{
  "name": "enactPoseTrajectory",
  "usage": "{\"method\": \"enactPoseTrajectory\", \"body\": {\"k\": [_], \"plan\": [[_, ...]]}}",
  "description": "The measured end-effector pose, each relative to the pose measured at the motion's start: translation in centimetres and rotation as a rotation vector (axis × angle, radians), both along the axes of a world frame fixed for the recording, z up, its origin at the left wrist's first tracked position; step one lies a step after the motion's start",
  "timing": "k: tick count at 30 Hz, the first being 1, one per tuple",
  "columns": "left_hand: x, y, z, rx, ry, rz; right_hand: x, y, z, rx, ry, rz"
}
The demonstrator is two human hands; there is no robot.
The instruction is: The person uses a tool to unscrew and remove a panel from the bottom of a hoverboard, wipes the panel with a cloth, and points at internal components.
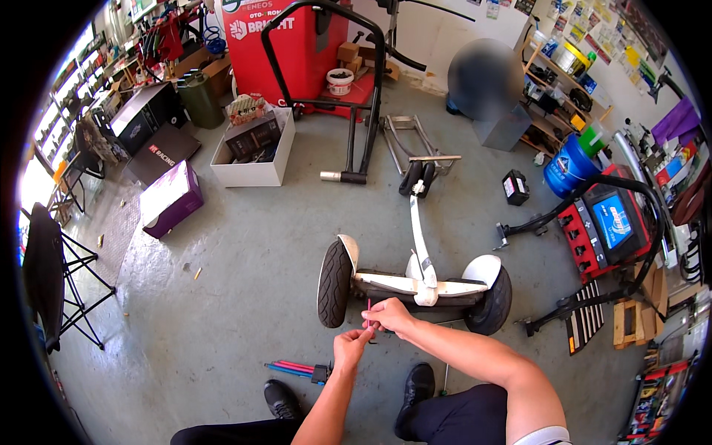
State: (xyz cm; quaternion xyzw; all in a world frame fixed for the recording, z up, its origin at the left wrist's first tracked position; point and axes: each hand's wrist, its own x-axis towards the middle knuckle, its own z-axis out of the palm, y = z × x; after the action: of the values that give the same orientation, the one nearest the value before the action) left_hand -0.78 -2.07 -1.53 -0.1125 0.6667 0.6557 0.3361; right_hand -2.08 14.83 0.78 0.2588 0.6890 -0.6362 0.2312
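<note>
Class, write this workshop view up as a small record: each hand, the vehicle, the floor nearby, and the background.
Left hand: fingertips at the lower end of a slim pink rod; firmness of grip unclear
Right hand: fingers pinching that rod
Vehicle: white two-wheeled scooter, just beyond the hands
Floor nearby: pink and blue rods with a black holder, left of the hands
Background: open white box containing smaller boxes
</note>
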Motion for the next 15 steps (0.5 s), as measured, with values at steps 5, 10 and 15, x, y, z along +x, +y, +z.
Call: {"method": "enactPoseTrajectory", "body": {"k": [5, 10, 15], "plan": [[-0.8, -0.2, 0.1, -0.042, 0.084, -0.047, 0.1, -0.7, 0.4, -0.014, -0.019, -0.053], [-0.8, -0.4, -1.1, -0.016, 0.104, -0.055, 0.2, 0.1, -0.7, -0.132, 0.081, -0.085], [-0.8, -0.2, -0.3, -0.093, 0.132, -0.072, 0.5, -1.0, -0.1, 0.027, 0.051, -0.080]]}}
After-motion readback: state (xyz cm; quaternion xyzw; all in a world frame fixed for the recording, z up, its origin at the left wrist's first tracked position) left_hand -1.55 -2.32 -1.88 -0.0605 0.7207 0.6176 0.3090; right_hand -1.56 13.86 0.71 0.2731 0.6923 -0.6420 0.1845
